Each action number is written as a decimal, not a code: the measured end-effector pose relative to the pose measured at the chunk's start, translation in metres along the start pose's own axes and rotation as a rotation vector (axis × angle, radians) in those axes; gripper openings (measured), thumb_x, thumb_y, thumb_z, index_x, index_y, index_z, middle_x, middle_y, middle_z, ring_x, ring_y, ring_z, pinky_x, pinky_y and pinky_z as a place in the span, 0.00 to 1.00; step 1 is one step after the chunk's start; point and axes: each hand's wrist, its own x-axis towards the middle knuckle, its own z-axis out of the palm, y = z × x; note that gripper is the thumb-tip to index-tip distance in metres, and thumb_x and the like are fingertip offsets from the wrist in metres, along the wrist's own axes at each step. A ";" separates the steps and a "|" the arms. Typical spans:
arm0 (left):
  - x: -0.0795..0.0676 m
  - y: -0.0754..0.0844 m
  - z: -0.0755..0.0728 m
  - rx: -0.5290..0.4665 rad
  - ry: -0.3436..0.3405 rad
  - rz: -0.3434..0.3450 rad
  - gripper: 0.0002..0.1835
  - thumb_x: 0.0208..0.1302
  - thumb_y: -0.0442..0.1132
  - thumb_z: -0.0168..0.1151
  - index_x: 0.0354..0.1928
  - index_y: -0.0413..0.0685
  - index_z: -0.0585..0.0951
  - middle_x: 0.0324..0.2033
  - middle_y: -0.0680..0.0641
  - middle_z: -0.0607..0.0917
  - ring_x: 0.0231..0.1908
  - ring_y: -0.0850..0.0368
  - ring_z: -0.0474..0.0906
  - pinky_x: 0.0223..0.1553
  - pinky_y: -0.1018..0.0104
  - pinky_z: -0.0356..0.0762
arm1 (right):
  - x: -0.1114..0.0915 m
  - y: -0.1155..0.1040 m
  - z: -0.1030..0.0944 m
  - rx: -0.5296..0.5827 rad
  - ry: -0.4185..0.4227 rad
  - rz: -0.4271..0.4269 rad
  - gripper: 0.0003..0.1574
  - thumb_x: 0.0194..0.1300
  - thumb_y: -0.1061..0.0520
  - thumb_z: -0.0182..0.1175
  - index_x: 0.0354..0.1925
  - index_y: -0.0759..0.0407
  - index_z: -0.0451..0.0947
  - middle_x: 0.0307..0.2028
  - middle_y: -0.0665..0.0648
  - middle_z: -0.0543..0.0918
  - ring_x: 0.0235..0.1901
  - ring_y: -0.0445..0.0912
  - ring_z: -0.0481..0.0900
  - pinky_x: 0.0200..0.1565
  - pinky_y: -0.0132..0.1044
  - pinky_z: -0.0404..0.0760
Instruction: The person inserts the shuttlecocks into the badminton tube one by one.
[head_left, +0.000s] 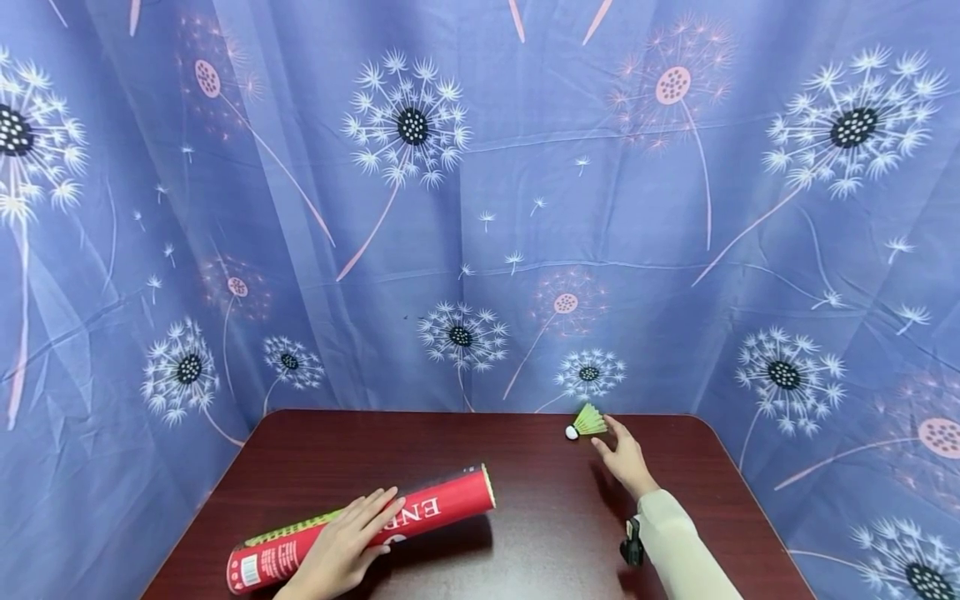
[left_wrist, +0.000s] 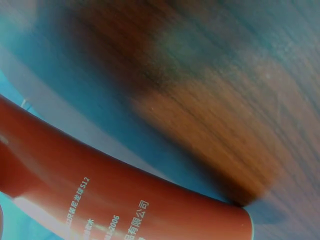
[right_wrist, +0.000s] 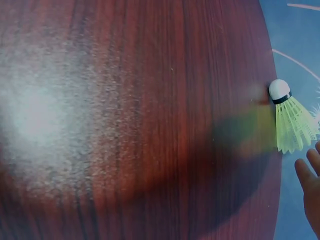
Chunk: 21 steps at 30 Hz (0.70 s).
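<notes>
A red shuttlecock tube (head_left: 450,498) with white lettering and a green patterned strip lies slantwise at the front left of the table. My left hand (head_left: 347,533) holds it from above, its fingers across the top and its thumb on the near side. Red tube wall (left_wrist: 125,195) with white print fills the lower part of the left wrist view. Near the table's back edge lies a yellow-green shuttlecock (head_left: 588,421) with a white cork. My right hand (head_left: 624,460) reaches beside its skirt, thumb and fingers apart. In the right wrist view, fingertips (right_wrist: 303,170) show just short of the skirt.
The dark red-brown wooden table (head_left: 540,533) has rounded back corners. Blue curtains (head_left: 510,208) with dandelion prints hang around it at the back and sides. A small black device (head_left: 632,542) sits at the right wrist.
</notes>
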 end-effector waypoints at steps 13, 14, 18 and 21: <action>0.001 0.002 0.001 -0.012 -0.006 0.003 0.30 0.73 0.55 0.43 0.67 0.43 0.71 0.63 0.40 0.74 0.63 0.49 0.70 0.70 0.70 0.46 | 0.012 0.004 -0.001 -0.002 -0.207 0.186 0.44 0.68 0.60 0.57 0.71 0.76 0.47 0.68 0.78 0.53 0.67 0.71 0.51 0.65 0.63 0.55; 0.001 0.001 0.001 -0.013 -0.010 0.003 0.30 0.73 0.55 0.43 0.67 0.43 0.70 0.63 0.41 0.73 0.63 0.49 0.70 0.70 0.70 0.46 | 0.013 0.004 0.000 0.001 -0.211 0.189 0.44 0.67 0.61 0.57 0.71 0.76 0.47 0.68 0.78 0.53 0.67 0.71 0.51 0.65 0.63 0.55; 0.000 0.001 0.000 -0.011 -0.022 -0.004 0.30 0.72 0.55 0.44 0.67 0.44 0.70 0.63 0.41 0.73 0.63 0.50 0.69 0.70 0.71 0.46 | 0.013 0.002 0.004 0.002 -0.173 0.165 0.41 0.66 0.63 0.57 0.69 0.78 0.51 0.64 0.80 0.60 0.64 0.71 0.59 0.63 0.62 0.60; 0.000 0.001 -0.001 -0.004 -0.020 -0.006 0.30 0.73 0.55 0.43 0.67 0.44 0.70 0.64 0.42 0.72 0.63 0.49 0.70 0.70 0.70 0.46 | 0.012 0.001 0.007 -0.009 -0.114 0.130 0.35 0.65 0.65 0.57 0.65 0.79 0.57 0.58 0.79 0.69 0.58 0.69 0.67 0.59 0.60 0.67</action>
